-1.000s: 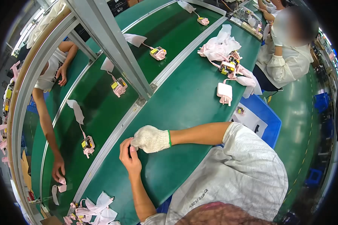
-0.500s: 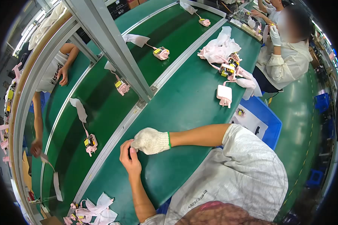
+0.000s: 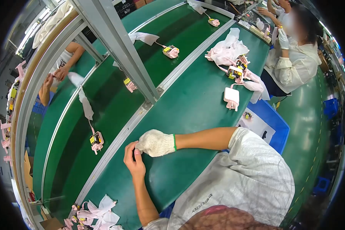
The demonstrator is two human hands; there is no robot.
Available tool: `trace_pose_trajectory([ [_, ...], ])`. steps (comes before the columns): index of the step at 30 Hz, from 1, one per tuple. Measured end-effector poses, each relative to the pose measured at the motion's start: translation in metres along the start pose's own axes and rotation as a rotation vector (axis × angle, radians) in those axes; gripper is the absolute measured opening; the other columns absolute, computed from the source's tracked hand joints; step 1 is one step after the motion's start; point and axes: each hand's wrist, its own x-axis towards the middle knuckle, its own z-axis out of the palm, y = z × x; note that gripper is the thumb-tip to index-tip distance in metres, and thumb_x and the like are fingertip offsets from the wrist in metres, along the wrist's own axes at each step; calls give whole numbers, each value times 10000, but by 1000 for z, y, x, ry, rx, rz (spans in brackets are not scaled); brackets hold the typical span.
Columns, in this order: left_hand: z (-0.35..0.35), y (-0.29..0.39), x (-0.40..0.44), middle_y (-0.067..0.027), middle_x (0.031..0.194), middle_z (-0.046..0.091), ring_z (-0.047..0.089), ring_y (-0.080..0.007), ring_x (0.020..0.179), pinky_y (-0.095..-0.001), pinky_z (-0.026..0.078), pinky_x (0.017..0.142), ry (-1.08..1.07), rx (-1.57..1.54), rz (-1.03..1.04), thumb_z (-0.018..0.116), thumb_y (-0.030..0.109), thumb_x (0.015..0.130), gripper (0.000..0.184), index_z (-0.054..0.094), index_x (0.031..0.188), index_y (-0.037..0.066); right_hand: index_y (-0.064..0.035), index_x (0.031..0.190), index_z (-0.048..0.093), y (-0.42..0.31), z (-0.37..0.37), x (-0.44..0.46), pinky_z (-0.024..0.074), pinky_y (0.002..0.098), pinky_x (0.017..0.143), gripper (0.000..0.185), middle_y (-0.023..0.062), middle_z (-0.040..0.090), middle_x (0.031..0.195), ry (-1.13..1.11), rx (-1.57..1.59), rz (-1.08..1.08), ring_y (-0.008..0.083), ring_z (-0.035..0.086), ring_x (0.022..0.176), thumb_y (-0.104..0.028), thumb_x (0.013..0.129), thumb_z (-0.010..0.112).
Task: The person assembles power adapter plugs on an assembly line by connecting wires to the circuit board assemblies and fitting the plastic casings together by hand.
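Observation:
My right hand (image 3: pixel 155 143), in a cream knit glove with a green cuff edge, is curled over the green work surface (image 3: pixel 176 103). My bare left hand (image 3: pixel 134 159) meets it from the left, its bent fingers and thumb closed on the glove's fingertips. The right fingertips are hidden, so anything under them cannot be made out. Nearest to the hands, across the metal rail (image 3: pixel 117 140), a pink plug adapter with an exposed yellow-and-black circuit (image 3: pixel 96 141) lies on the green conveyor belt (image 3: pixel 111 103), a white strip attached to its cord.
A pile of pink adapters and white wrapping (image 3: pixel 228 53) lies ahead right, a white-faced adapter (image 3: pixel 231 97) beside it. Another pile (image 3: pixel 103 212) sits at lower left. A metal post (image 3: pixel 122 50) rises by the belt. A blue bin (image 3: pixel 278 126) stands right. Co-workers (image 3: pixel 291 69) sit nearby.
The adapters on the belt have moved slightly up and right. Across the belt, a co-worker's hands have come together, and the white strip at lower left is gone. My hands hold their pose.

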Motion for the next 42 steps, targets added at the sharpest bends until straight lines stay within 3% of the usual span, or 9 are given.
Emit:
trace_pose_trajectory([
  [4, 0, 5, 0, -151, 1062, 655, 623, -270, 958, -355, 488, 865, -8, -44, -70, 518, 103, 938, 236, 643, 1081, -38, -99, 838, 637, -2, -2, -1, 514, 439, 640, 105, 108, 671, 781, 27, 17, -19, 337, 656, 754, -44, 752, 609],
  [13, 0, 8, 2, -142, 1045, 656, 620, -247, 939, -340, 492, 833, 2, -41, -65, 524, 105, 945, 226, 646, 1074, -33, -97, 839, 636, -1, -2, 2, 517, 442, 637, 83, 114, 665, 771, -28, -33, -7, 339, 655, 750, -62, 769, 607],
  [16, 1, 5, 1, -105, 1039, 635, 578, -173, 894, -279, 455, 764, -3, -21, -3, 501, 127, 970, 251, 640, 1098, -38, -97, 847, 639, 0, -1, 1, 518, 445, 634, 85, 118, 665, 768, -37, -56, 2, 341, 654, 745, -64, 776, 605],
  [25, 0, 8, 1, -107, 1049, 634, 580, -174, 900, -282, 461, 774, -3, -32, -17, 506, 129, 971, 251, 636, 1102, -40, -91, 846, 617, -2, -2, 1, 505, 433, 613, 62, 117, 642, 749, -17, -17, -22, 335, 635, 720, -69, 789, 603],
  [28, -1, 9, 2, -146, 1039, 660, 627, -250, 931, -340, 494, 832, 0, -48, -58, 531, 108, 941, 224, 645, 1068, -37, -81, 794, 558, -1, -2, 2, 469, 424, 568, 46, 102, 588, 691, 39, 19, -73, 321, 588, 656, -94, 806, 601],
  [36, 0, 12, 2, -152, 1039, 662, 631, -255, 939, -341, 496, 839, 11, -44, -38, 537, 113, 937, 233, 651, 1071, -40, -86, 800, 586, -3, -3, 1, 474, 424, 577, 41, 106, 591, 706, 25, 7, -63, 318, 586, 662, -65, 779, 613],
  [39, 2, 9, 3, -156, 1032, 665, 636, -259, 942, -345, 499, 844, 5, -56, -27, 543, 101, 931, 224, 656, 1070, -35, -99, 848, 634, -2, -4, 0, 521, 434, 633, 82, 117, 662, 777, -16, -15, -18, 336, 653, 745, -61, 783, 603],
  [42, 3, -2, 1, -167, 1027, 673, 649, -281, 955, -360, 508, 857, 3, -48, 8, 556, 55, 904, 213, 666, 1068, -23, -114, 830, 637, 12, 8, -4, 512, 446, 612, 64, 116, 648, 757, 15, -85, -124, 341, 640, 719, -86, 775, 618],
])
